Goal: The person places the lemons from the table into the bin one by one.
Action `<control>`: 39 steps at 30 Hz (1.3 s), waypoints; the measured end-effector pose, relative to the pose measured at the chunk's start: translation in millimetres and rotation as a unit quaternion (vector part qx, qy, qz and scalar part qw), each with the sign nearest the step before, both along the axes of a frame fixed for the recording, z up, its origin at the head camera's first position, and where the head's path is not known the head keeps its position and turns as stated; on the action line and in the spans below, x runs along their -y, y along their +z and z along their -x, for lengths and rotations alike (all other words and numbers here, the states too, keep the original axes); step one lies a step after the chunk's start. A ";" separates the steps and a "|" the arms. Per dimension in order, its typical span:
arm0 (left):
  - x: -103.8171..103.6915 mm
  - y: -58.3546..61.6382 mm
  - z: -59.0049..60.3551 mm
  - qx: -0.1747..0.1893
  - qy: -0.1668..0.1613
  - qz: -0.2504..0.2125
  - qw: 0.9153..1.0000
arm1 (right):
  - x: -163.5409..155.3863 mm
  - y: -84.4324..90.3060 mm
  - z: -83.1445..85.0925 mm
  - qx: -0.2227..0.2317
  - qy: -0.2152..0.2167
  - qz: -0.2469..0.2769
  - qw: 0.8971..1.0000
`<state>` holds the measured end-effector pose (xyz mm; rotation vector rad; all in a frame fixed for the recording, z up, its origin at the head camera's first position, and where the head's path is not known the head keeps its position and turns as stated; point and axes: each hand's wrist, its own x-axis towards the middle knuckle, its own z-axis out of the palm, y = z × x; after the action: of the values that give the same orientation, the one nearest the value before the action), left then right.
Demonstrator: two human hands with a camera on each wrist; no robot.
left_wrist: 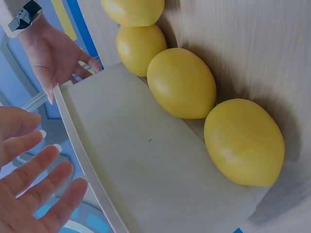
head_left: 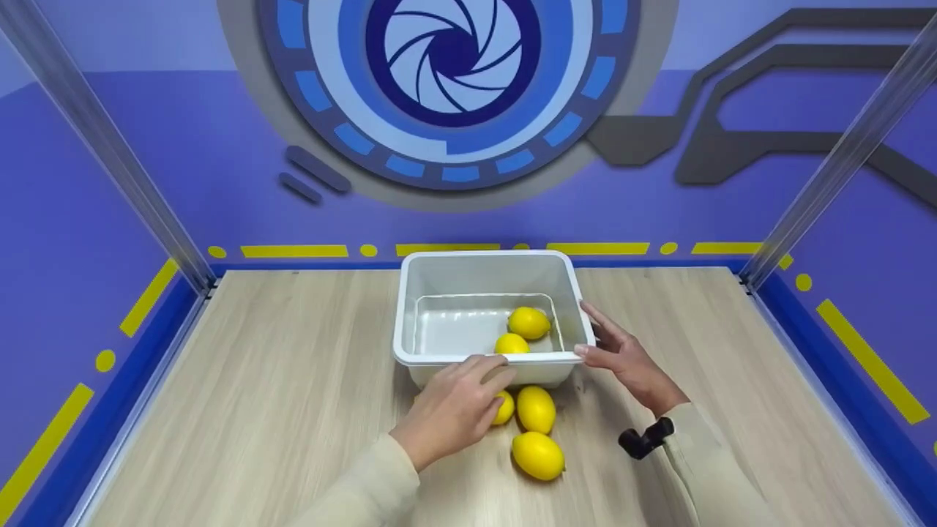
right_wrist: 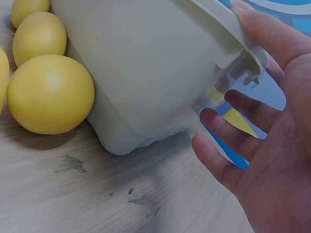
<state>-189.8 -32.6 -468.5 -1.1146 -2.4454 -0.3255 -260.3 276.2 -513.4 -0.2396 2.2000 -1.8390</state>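
A white plastic bin [head_left: 410,307] stands mid-table with two yellow lemons [head_left: 528,323] inside, at its near right. More lemons [head_left: 536,408] lie on the table against the bin's near wall. My left hand [head_left: 489,375] hovers over the near rim, its fingers [left_wrist: 36,191] straight and holding nothing. It partly covers one lemon [head_left: 504,407]. My right hand [head_left: 594,335] is at the bin's near right corner. Its thumb [right_wrist: 272,34] lies against the rim, and the fingers are spread beside the wall [right_wrist: 146,73]. Several lemons [left_wrist: 181,82] line the wall in the left wrist view.
The wooden table [head_left: 293,380] is walled in by blue and purple panels with a yellow-marked border. Metal posts [head_left: 110,146] rise at the back corners. A black wrist device [head_left: 644,438] sits on my right sleeve.
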 end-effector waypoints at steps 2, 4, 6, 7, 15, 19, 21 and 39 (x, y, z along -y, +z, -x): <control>-0.8 0.1 -1.2 0.002 -0.001 0.002 1.000 | 0.0 0.5 -0.4 -0.001 0.000 0.000 1.000; -2.2 0.0 -2.4 0.008 -0.003 0.006 1.000 | 0.4 1.1 -0.6 -0.003 0.001 0.001 1.000; -3.6 -0.5 -3.7 0.018 -0.006 0.011 1.000 | 0.9 1.2 -0.5 -0.005 0.001 0.001 1.000; -4.4 -0.8 -4.4 0.023 -0.007 0.014 1.000 | 0.9 1.0 -0.4 -0.005 0.000 0.001 1.000; -10.3 -6.7 -6.5 0.037 -0.015 0.027 0.999 | 0.3 -0.2 0.3 -0.004 0.000 -0.003 1.000; -12.1 -7.4 -7.4 0.038 -0.016 0.028 0.999 | 0.5 0.5 0.6 -0.002 -0.002 -0.007 1.000; -12.9 -7.6 -8.1 0.041 -0.016 0.029 0.999 | 1.0 1.1 0.4 0.000 -0.003 -0.006 1.000; -19.2 -14.0 -10.3 0.040 -0.028 0.027 0.998 | 1.7 -0.3 0.8 0.001 -0.006 -0.010 1.000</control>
<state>-179.5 -13.3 -482.5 -1.2170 -2.5088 -0.3299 -261.1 274.5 -513.7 -0.2212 2.2219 -1.8228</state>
